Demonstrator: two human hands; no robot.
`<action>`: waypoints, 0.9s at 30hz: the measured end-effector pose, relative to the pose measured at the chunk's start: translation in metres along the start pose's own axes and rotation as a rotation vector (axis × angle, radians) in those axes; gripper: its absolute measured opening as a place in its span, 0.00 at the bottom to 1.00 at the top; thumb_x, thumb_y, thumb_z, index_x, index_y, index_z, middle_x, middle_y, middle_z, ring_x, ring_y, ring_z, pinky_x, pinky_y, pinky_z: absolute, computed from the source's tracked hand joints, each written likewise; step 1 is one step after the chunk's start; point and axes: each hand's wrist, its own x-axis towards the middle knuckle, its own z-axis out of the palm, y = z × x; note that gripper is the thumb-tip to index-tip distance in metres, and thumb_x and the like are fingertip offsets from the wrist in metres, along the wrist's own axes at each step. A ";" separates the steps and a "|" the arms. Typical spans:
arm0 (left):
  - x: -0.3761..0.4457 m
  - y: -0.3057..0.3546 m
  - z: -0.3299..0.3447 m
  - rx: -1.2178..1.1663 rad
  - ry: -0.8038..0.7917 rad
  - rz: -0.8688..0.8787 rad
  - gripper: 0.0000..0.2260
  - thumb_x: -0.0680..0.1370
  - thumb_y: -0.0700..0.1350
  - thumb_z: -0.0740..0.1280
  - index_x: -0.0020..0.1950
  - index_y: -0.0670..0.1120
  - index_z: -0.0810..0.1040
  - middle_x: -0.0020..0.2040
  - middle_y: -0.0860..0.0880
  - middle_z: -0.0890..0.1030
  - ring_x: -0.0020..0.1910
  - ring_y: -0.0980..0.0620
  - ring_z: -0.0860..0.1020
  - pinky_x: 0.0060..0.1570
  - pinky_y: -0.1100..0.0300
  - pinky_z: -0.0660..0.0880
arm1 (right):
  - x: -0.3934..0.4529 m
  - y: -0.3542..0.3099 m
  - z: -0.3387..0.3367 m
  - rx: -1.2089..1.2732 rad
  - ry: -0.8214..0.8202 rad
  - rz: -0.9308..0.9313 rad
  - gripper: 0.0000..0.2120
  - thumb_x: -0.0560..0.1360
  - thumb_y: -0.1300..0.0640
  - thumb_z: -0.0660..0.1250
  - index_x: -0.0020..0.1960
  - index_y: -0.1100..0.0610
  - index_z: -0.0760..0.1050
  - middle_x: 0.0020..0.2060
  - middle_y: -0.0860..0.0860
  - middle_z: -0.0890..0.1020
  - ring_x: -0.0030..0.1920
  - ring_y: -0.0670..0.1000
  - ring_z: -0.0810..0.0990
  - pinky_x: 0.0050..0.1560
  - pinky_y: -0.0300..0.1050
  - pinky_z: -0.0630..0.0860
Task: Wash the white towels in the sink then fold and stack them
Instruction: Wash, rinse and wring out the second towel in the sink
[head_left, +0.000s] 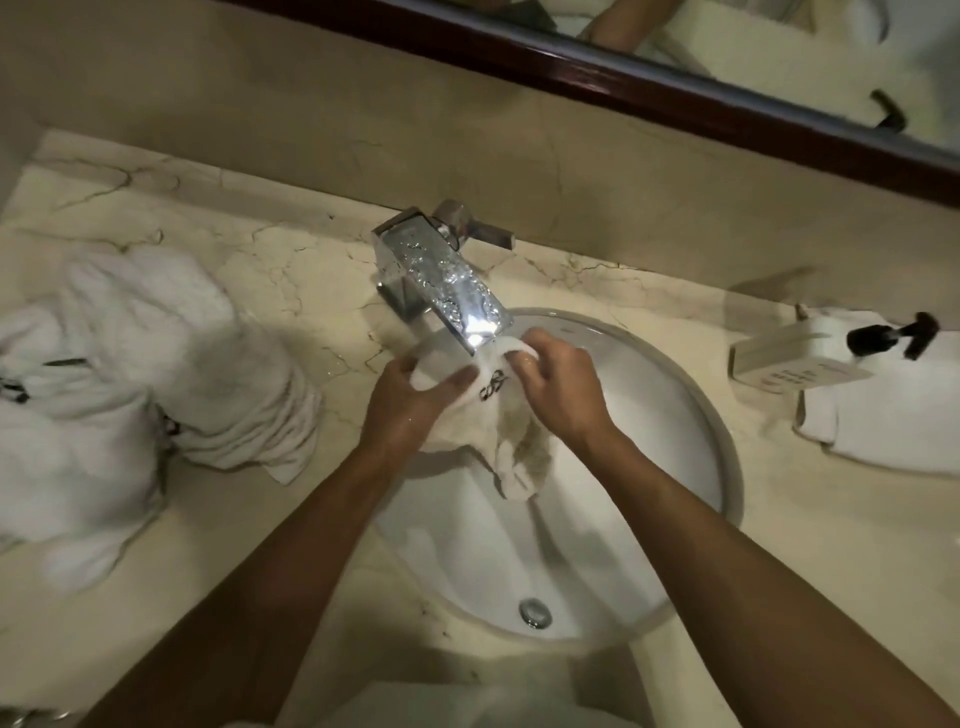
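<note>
A small white towel (506, 441) with a dark embroidered mark hangs bunched over the round white sink (730, 457), right under the chrome faucet's (441, 275) spout. My left hand (410, 400) grips the towel's upper left part. My right hand (558, 387) pinches its upper edge beside the spout. The towel's lower end droops into the basin. A heap of crumpled white towels (130, 374) lies on the marble counter to the left of the sink.
A white soap dispenser (800, 358) with a black pump lies on a folded white cloth (893, 421) at the counter's right. The drain (535, 613) sits at the basin's near side. A dark-framed mirror (675, 88) runs along the wall behind.
</note>
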 end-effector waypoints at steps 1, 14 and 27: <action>0.001 0.002 -0.003 -0.078 -0.100 -0.030 0.25 0.65 0.57 0.80 0.59 0.53 0.80 0.53 0.52 0.85 0.52 0.51 0.84 0.54 0.51 0.81 | 0.000 -0.002 -0.008 0.033 0.016 0.006 0.08 0.81 0.55 0.65 0.47 0.56 0.78 0.39 0.53 0.82 0.41 0.56 0.79 0.42 0.52 0.74; -0.006 0.009 -0.003 -0.122 -0.130 -0.016 0.08 0.80 0.50 0.69 0.53 0.48 0.83 0.45 0.50 0.87 0.46 0.50 0.85 0.45 0.56 0.80 | 0.005 0.012 -0.022 0.117 -0.365 0.349 0.35 0.76 0.28 0.58 0.47 0.60 0.84 0.44 0.55 0.87 0.47 0.57 0.85 0.57 0.57 0.80; -0.024 -0.002 -0.031 0.805 0.063 0.536 0.06 0.69 0.36 0.76 0.42 0.45 0.83 0.43 0.47 0.74 0.45 0.41 0.76 0.41 0.56 0.68 | -0.021 0.034 -0.011 -0.489 -0.053 0.377 0.13 0.76 0.62 0.65 0.59 0.63 0.71 0.57 0.61 0.72 0.56 0.63 0.74 0.44 0.47 0.67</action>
